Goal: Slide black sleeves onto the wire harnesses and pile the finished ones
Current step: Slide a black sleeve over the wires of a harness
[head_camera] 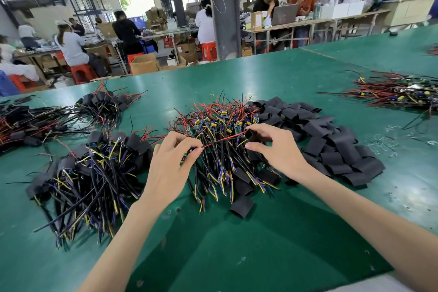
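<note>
1. the left hand (170, 166) pinches one wire harness (188, 150) between the thumb and the fingertips, just over the middle heap.
2. the right hand (277, 149) holds a black sleeve (251, 135) between the thumb and the curled fingers.
3. a red wire (222, 140) of this harness runs straight from the left hand to the sleeve. i cannot tell if its end is already inside.
4. under both hands lies the heap of bare harnesses (220, 121) on the green worktop (237, 256), with red, black, yellow and blue wires.
5. the pile of loose sleeves (331, 140) is just right of this heap and touches it. some sleeves also lie at the near edge of the heap.
6. on the left is the pile of finished harnesses (94, 173), each with a sleeve on it. a smaller finished pile (104, 102) lies behind it.
7. far to the right, well apart, lies another bundle of harnesses (398, 92).
</note>
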`<state>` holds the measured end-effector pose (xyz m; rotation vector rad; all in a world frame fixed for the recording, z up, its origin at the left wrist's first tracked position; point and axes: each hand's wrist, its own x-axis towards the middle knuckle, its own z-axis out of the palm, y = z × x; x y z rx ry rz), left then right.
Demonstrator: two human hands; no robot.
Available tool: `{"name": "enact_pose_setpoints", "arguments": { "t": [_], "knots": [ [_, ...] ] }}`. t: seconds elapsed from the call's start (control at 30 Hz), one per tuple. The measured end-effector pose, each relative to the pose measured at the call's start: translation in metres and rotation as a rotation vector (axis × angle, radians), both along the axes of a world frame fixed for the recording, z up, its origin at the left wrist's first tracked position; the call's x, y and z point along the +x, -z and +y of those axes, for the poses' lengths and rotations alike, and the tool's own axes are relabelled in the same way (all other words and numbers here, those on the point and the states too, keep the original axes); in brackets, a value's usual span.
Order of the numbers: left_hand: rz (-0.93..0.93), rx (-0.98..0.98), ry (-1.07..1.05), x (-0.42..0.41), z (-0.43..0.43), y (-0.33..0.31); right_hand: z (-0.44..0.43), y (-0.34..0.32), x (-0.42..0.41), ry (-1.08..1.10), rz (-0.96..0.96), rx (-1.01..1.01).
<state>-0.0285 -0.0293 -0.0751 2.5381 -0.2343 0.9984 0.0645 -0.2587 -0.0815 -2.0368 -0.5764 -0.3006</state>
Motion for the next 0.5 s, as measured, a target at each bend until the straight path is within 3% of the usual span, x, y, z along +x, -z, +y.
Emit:
{"name": "enact_pose_setpoints", "arguments": {
  "t": [0.5],
  "knots": [
    [0.001,0.032,0.019,-0.0016,-0.0044,-0.0015,0.0001,0.0005,0.0016,0.002,0.022,0.072]
  ]
}}
